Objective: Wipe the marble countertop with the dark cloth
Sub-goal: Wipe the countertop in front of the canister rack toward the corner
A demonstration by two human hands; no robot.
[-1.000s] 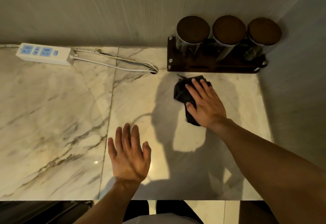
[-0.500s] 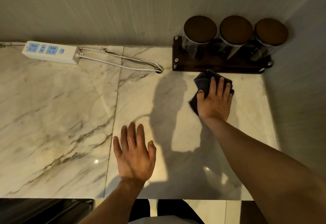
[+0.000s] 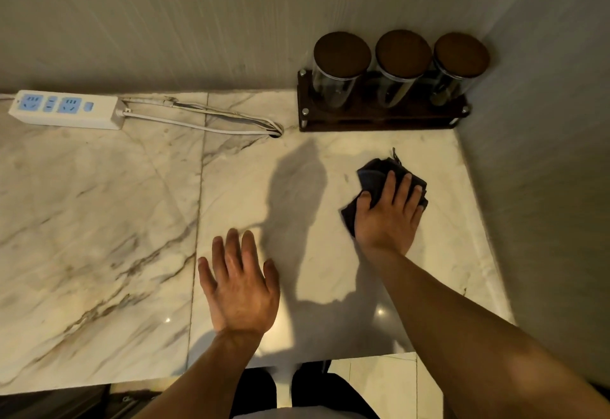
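Since half a second ago the cloth [image 3: 374, 178] has slid lower, away from the rack [image 3: 379, 121], under the right hand [image 3: 388, 217]; that hand presses flat on it, fingers spread, right of centre. Left hand [image 3: 239, 289] rests splayed on the countertop [image 3: 99, 207] at lower centre; power strip [image 3: 64, 113] upper left.
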